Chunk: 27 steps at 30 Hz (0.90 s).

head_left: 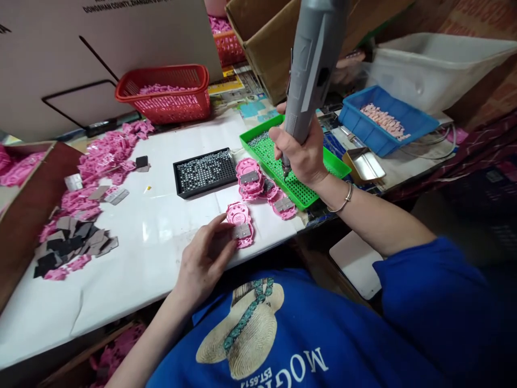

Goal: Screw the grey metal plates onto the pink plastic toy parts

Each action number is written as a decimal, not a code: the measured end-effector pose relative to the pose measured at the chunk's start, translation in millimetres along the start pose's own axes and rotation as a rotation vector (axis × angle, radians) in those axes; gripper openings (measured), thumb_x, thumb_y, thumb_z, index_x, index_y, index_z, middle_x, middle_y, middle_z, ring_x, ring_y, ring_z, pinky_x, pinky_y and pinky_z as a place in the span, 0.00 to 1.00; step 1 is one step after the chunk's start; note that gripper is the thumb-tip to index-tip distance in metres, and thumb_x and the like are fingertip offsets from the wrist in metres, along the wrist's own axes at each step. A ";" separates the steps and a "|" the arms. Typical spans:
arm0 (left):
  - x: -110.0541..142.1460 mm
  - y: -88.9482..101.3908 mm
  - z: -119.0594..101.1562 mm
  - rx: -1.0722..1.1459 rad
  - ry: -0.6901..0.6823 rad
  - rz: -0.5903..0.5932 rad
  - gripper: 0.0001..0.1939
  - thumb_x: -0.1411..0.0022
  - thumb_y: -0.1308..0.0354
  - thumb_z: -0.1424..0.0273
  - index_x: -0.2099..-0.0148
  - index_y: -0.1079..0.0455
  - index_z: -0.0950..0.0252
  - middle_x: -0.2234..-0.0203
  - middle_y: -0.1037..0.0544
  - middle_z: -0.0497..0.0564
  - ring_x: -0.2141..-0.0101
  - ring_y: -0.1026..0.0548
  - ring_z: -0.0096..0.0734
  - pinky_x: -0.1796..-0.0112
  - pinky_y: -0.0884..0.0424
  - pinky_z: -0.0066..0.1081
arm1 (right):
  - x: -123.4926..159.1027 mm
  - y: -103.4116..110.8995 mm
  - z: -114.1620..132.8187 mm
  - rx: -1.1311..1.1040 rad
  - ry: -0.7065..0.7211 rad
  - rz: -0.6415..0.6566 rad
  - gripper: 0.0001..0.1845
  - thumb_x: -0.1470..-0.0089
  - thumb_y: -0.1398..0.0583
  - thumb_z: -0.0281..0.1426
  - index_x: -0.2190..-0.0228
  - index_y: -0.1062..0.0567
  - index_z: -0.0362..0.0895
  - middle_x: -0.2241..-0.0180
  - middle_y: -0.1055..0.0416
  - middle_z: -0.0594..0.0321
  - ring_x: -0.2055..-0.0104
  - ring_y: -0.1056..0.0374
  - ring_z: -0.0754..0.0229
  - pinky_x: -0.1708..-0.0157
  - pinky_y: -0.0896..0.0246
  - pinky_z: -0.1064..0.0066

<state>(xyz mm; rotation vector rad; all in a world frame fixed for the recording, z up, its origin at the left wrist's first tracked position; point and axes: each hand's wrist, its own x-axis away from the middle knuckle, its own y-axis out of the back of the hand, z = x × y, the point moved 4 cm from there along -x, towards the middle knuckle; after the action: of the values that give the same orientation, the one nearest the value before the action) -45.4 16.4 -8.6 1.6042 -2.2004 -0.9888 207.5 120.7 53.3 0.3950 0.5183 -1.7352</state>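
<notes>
My right hand [301, 148] is wrapped round a grey electric screwdriver [309, 70], its bit pointing down over the green perforated tray [294, 202]. My left hand [208, 256] pinches the left edge of a pink plastic housing [239, 215] lying on the white table. A metal plate [242, 231] sits on the lower part of that housing. Just beyond it, more pink housings [248, 178] with metal plates are stacked and lean towards the green tray. A black perforated tray [205, 175] holding small screws is left of the stack.
Pink parts [109, 151] and dark flat pieces [72, 240] lie heaped on the left of the table [141, 280]. A red basket [173, 108] stands at the back. On the right are a blue bin [351, 116], a white tub [428, 70] and a small metal box [359, 167].
</notes>
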 end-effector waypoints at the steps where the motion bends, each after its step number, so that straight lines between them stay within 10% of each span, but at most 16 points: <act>1: 0.0 0.2 0.0 -0.003 -0.001 -0.002 0.25 0.36 0.40 0.65 0.37 0.38 0.58 0.54 0.21 0.52 0.56 0.21 0.34 0.50 0.26 0.38 | 0.5 -0.4 0.5 -0.008 0.008 0.000 0.23 0.53 0.33 0.48 0.65 0.37 0.51 0.78 0.40 0.74 0.81 0.40 0.65 0.80 0.40 0.67; 27: -0.3 -1.4 -1.0 0.034 -0.033 -0.004 0.25 0.34 0.42 0.65 0.37 0.39 0.60 0.53 0.22 0.54 0.56 0.21 0.35 0.50 0.25 0.40 | 3.2 -1.0 -1.1 0.079 0.031 0.003 0.26 0.53 0.34 0.52 0.63 0.39 0.53 0.78 0.42 0.73 0.82 0.42 0.63 0.81 0.41 0.65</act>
<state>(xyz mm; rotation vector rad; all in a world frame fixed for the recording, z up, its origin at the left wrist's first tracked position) -43.8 16.0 -8.7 1.6191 -2.2478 -0.9915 205.8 118.8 50.8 0.4794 0.4721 -1.7532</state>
